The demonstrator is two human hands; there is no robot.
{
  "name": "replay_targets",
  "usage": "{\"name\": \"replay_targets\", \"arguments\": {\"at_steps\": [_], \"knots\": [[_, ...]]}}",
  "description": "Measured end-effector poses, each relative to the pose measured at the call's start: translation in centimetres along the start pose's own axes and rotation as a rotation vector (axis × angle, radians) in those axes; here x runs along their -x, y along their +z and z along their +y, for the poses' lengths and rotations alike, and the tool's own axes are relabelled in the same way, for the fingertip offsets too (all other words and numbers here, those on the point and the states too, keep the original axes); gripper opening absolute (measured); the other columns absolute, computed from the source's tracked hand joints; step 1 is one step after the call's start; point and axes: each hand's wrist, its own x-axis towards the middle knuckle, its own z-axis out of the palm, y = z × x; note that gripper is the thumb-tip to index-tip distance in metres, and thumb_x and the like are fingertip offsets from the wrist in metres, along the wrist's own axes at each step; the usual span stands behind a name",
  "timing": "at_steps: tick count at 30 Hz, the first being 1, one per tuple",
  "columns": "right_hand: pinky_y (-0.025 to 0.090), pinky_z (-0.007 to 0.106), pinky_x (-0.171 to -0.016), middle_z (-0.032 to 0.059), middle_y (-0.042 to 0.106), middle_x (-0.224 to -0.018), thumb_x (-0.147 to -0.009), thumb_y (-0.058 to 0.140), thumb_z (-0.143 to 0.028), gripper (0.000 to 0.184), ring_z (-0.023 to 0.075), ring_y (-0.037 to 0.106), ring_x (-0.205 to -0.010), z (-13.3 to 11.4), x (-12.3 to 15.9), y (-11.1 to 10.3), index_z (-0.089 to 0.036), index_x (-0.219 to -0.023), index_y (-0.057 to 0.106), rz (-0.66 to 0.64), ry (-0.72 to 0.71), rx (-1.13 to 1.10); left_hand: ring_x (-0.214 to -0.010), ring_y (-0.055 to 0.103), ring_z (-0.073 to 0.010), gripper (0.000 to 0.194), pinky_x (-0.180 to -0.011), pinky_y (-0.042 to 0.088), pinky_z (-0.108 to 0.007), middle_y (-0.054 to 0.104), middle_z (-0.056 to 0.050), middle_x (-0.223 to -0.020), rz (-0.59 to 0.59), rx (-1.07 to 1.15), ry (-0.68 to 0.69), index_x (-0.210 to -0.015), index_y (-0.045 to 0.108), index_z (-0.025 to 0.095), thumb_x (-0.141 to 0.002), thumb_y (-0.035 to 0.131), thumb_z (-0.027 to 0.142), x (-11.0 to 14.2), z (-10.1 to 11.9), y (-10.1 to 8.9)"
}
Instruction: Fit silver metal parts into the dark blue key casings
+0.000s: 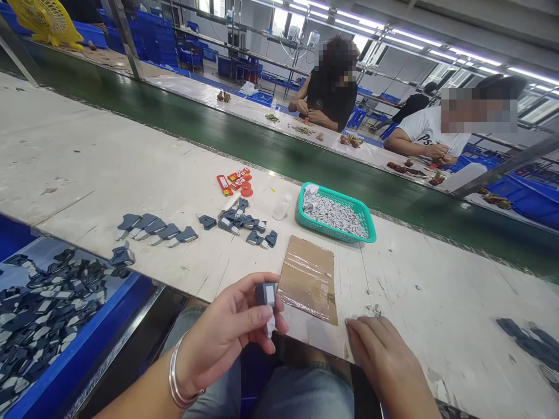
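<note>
Fingers (254,318) of the left hand (233,320) squeeze a gray piece (266,293); the right hand (384,355) rests on the table (414,256), its grip too hidden to tell.

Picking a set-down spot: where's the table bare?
Mostly bare: table right of cardboard and basket, up to the dark items; also upper left, between the row of parts and green belt. Crowded: the middle, with red packs, a parts cluster and cup. Right hand takes the near edge.
</note>
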Motion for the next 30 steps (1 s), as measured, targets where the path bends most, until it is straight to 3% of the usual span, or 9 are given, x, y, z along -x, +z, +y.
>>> {"name": "replay_targets", "arguments": {"at_steps": [6,11,15,19,23,26,30], "knots": [[0.044,0.035,-0.075,0.0086,0.058,-0.084,-0.091,0.043,-0.017,0.016,0.0192,0.052,-0.078,-0.3,-0.5,-0.4,-0.012,-0.090,0.059,0.036,0.003,-0.012,-0.085,0.061,-0.0185,0.030,-0.058,0.057,-0.024,0.059,-0.009,-0.102,-0.150,0.231,0.006,-0.111,0.058,0.018,-0.083,0.055,0.008,0.8,0.0,0.6],[0.044,0.034,-0.074,0.0080,0.059,-0.081,-0.093,0.040,-0.022,0.021,0.0188,0.053,-0.076,-0.2,-0.9,-0.5,-0.013,-0.089,0.059,0.057,-0.012,-0.001,-0.086,0.062,-0.0192,0.036,-0.061,0.057,-0.026,0.061,-0.009,-0.099,-0.213,0.263,0.019,-0.117,0.056,0.020,-0.084,0.052,0.005,1.0,-0.1,0.9],[0.045,0.034,-0.073,0.0075,0.059,-0.081,-0.093,0.039,-0.025,0.022,0.0184,0.054,-0.075,-0.2,-1.2,-0.5,-0.014,-0.088,0.058,0.074,-0.002,0.012,-0.082,0.063,-0.0181,0.031,-0.060,0.054,-0.024,0.061,-0.012,-0.109,-0.248,0.242,0.024,-0.112,0.056,0.020,-0.084,0.051,0.007,1.2,0.0,1.1],[0.045,0.034,-0.073,0.0076,0.060,-0.080,-0.093,0.040,-0.024,0.022,0.0186,0.054,-0.075,-0.2,-1.2,-0.5,-0.015,-0.087,0.059,0.083,-0.027,0.015,-0.080,0.061,-0.0166,0.024,-0.060,0.050,-0.023,0.059,-0.012,-0.112,-0.224,0.227,0.034,-0.107,0.056,0.019,-0.085,0.053,0.010,1.6,0.0,1.4],[0.044,0.036,-0.075,0.0084,0.060,-0.081,-0.091,0.044,-0.020,0.017,0.0195,0.053,-0.076,0.0,-0.9,-0.3,-0.013,-0.088,0.059,0.064,-0.038,0.003,-0.068,0.056,-0.0107,0.011,-0.053,0.041,-0.019,0.061,-0.009,-0.104,-0.127,0.131,0.032,-0.092,0.056,0.019,-0.084,0.055,0.012,1.6,-0.2,1.4],[0.045,0.034,-0.074,0.0077,0.059,-0.081,-0.089,0.047,-0.017,0.013,0.0186,0.052,-0.076,0.1,-0.9,-0.3,-0.013,-0.088,0.059,0.072,-0.023,-0.030,-0.067,0.052,-0.0078,0.022,-0.055,0.040,-0.019,0.059,-0.005,-0.107,-0.069,-0.013,0.006,-0.092,0.056,0.021,-0.077,0.060,0.005,1.4,-0.6,1.3],[0.045,0.031,-0.068,0.0046,0.059,-0.076,-0.087,0.051,-0.016,0.007,0.0162,0.053,-0.071,-0.4,-2.1,-0.4,-0.016,-0.086,0.058,0.121,0.055,-0.129,-0.078,0.052,-0.0105,0.035,-0.067,0.042,-0.020,0.059,-0.001,-0.090,-0.046,-0.173,-0.079,-0.105,0.056,0.025,-0.075,0.063,0.007,1.3,-1.3,1.0]]}}
